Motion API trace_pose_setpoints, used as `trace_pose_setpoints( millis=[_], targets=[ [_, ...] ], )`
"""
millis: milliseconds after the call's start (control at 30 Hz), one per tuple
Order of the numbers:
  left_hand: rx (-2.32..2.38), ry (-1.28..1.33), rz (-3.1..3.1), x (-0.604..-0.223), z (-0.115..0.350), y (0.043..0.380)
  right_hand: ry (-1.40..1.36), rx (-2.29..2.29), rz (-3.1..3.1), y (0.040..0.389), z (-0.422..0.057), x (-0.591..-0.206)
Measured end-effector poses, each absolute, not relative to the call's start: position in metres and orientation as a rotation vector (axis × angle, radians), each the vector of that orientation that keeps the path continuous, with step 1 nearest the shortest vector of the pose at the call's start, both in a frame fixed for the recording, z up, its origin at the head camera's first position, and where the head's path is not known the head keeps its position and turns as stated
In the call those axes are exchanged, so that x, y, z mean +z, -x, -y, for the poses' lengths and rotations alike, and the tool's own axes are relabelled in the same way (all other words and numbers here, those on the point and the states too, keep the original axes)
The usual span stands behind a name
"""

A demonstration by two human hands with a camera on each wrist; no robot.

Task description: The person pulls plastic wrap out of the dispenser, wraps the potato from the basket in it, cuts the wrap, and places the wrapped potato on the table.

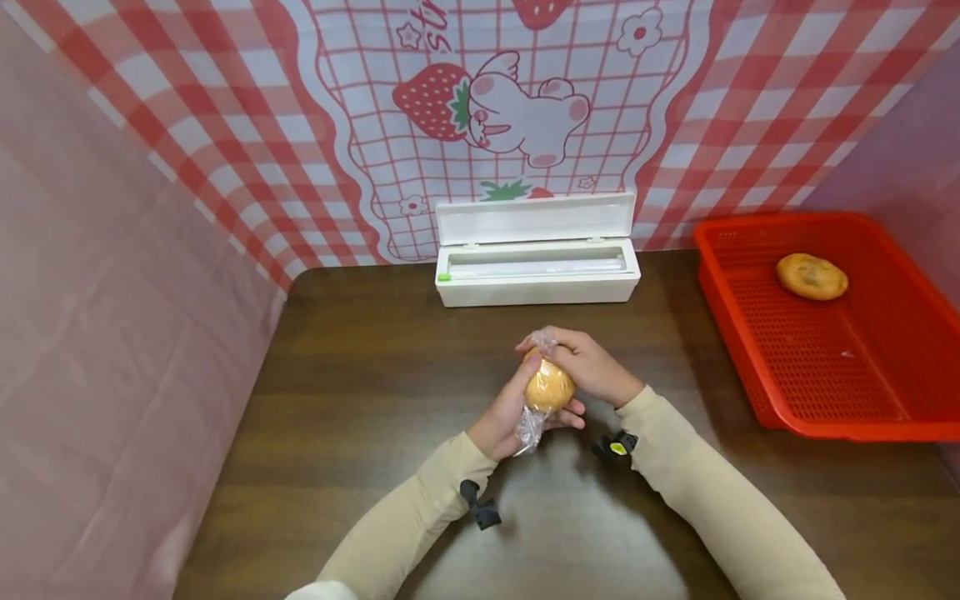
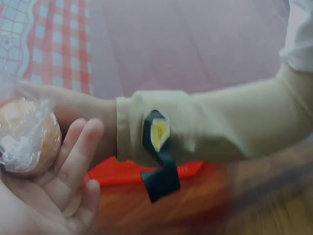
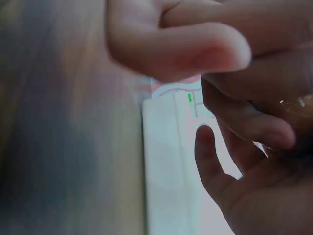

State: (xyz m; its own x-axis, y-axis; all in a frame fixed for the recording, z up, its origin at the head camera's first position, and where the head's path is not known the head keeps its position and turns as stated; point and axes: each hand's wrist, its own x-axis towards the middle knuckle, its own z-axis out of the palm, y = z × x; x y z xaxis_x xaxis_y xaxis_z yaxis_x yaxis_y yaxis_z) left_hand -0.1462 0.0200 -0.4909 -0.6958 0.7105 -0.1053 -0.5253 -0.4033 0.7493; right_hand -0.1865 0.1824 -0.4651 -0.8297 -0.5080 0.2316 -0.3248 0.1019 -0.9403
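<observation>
A round golden bun point(image 1: 550, 388), wrapped in clear plastic film point(image 1: 531, 427), is between my two hands above the brown table. My left hand point(image 1: 498, 423) holds the bun from the near left, its thumb on the side and its other fingers beneath. From the far right, my right hand point(image 1: 596, 367) grips the bun's top, where bunched film sticks out. The left wrist view has the bun point(image 2: 46, 149) against the left fingers point(image 2: 78, 156). Curled right-hand fingers point(image 3: 181, 51) fill the top of the right wrist view, and the bun is mostly hidden there.
A white film dispenser box point(image 1: 540, 292) stands behind my hands, lid raised and a film roll point(image 1: 536, 268) inside. At the right sits a red plastic basket point(image 1: 750, 367) with one bun point(image 1: 812, 277) in it. A red-checked cloth point(image 1: 247, 142) hangs at the back.
</observation>
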Motion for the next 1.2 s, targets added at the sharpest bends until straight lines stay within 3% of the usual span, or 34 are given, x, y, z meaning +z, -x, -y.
trace_pose_setpoints(
  millis=[533, 967, 1200],
  targets=[
    [2.177, -0.185, -1.077, -0.485, -0.023, 0.144, 1.477, -1.069, -2.991, 0.163, -0.199, -0.463],
    [2.189, -0.126, -0.983, -0.495, -0.026, 0.152, 1.569, -0.859, -3.053, 0.150, -0.201, -0.487],
    [2.080, -0.124, -0.911, -0.494, -0.022, 0.151, 1.609, -1.035, -3.109, 0.155, -0.195, -0.491]
  ],
)
